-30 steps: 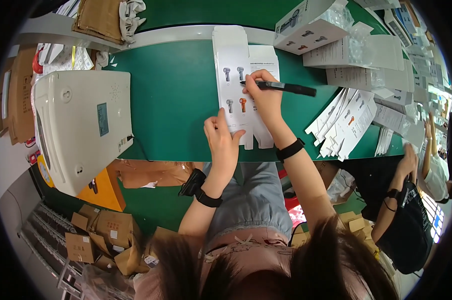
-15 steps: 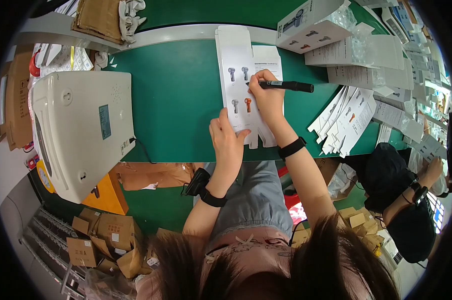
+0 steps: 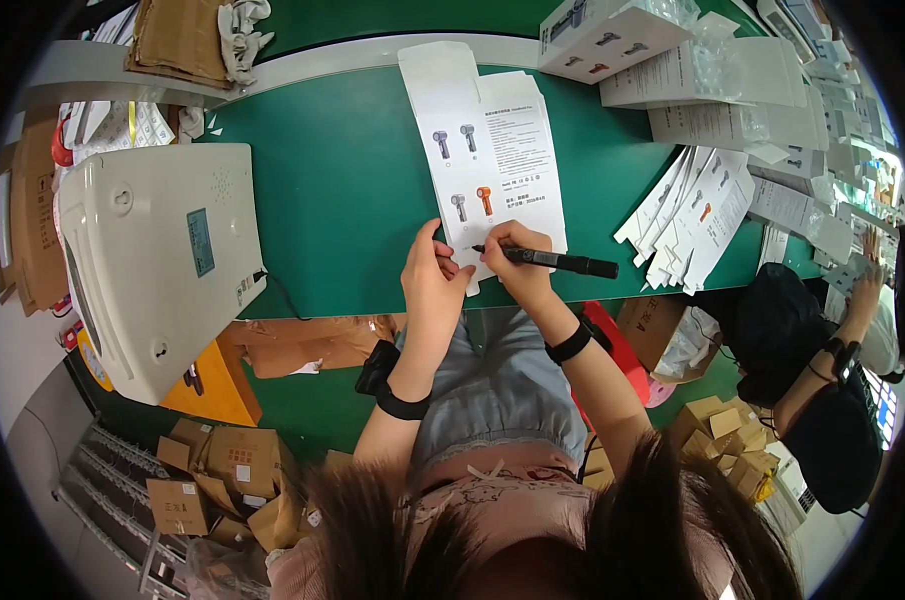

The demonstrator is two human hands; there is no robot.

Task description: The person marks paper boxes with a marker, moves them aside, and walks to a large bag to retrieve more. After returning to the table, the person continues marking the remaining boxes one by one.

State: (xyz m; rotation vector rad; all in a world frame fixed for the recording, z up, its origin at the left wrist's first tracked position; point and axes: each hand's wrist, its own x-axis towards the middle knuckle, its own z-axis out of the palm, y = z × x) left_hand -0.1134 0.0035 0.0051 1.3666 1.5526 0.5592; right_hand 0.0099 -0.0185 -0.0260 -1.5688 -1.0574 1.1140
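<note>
A white flattened carton (image 3: 525, 120) lies on the green table (image 3: 333, 180) in front of me, printed with small handheld fans in grey, purple and orange, and text on its right panel. My right hand (image 3: 521, 262) grips a black marker pen (image 3: 583, 264), its tip at the lower part of the left panel. My left hand (image 3: 435, 278) is at the carton's lower left edge, fingers loosely bent and apart, with the thumb near the pen tip.
A white boxy machine (image 3: 153, 260) with a small screen stands at left. More flattened cartons (image 3: 708, 215) are piled at right, below white boxes (image 3: 623, 50) with bubble wrap. Brown cardboard boxes (image 3: 238, 465) sit on the floor. Another person's arm (image 3: 808, 400) shows at far right.
My right hand has moved the pen from the upper fan pictures down to the carton's lower part. The carton now lies tilted, with more of its text panel showing. My left hand has shifted slightly left.
</note>
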